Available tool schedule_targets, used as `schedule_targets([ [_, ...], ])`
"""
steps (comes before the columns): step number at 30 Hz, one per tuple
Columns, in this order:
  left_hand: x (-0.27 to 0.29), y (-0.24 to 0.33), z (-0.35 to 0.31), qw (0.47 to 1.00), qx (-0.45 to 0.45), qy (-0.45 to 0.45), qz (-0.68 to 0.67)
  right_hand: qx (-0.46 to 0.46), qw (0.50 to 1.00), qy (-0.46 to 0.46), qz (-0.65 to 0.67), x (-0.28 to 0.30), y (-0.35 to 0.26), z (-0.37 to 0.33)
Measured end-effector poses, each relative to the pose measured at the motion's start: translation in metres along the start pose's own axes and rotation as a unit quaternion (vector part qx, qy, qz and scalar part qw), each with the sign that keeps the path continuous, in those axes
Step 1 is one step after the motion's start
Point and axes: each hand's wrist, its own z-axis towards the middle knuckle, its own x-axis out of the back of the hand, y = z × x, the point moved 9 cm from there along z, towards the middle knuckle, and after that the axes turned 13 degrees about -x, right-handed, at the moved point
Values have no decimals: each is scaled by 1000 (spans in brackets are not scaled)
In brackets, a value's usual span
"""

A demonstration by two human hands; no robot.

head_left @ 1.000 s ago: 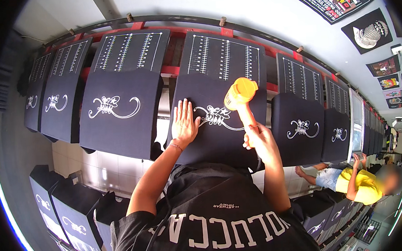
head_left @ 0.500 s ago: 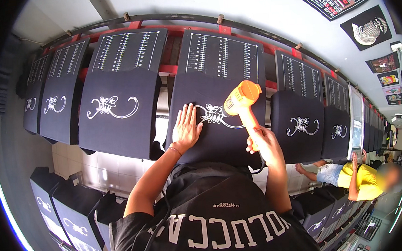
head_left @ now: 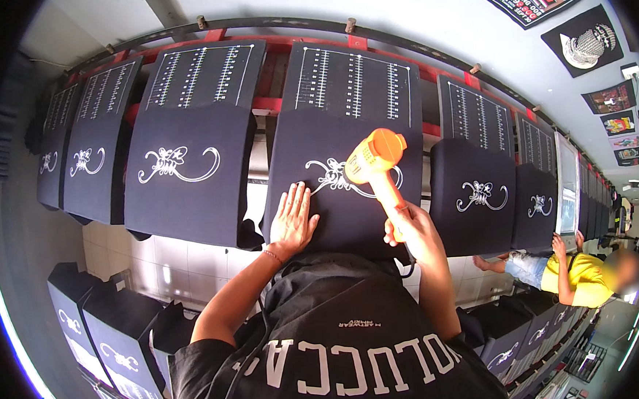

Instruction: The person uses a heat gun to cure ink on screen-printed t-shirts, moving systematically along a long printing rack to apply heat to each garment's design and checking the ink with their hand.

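My right hand [head_left: 418, 231] grips the handle of an orange heat gun [head_left: 377, 168], its nozzle end over the white printed design [head_left: 331, 177] on a black shirt [head_left: 321, 225]. That shirt is stretched over a flat board [head_left: 342, 88] with white ruler marks at its far end. My left hand [head_left: 292, 217] lies flat on the shirt, fingers spread a little, just left of and below the design. Part of the print is hidden behind the heat gun.
More boards with printed black shirts [head_left: 179, 179] [head_left: 474, 212] line both sides on a red frame [head_left: 266, 104]. A person in a yellow top [head_left: 580, 280] handles a white-framed screen [head_left: 568, 191] at right. Another row of shirts [head_left: 124, 350] stands behind me. Posters [head_left: 584, 41] hang on the wall.
My left hand has slid toward me, off the design's edge. The heat gun has shifted slightly left, still held. The person in yellow has changed arm position at the screen.
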Motion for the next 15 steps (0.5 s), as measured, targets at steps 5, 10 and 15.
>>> schedule_targets([
  [5, -3, 5, -7, 1000, -17, -17, -12, 24, 999, 37, -4, -6, -2, 9],
  [10, 5, -12, -6, 998, 57, 30, -3, -24, 999, -5, -40, -8, 1, -11],
  [15, 7, -5, -7, 999, 41, 25, -5, -18, 998, 4, -52, -3, 8, -19],
])
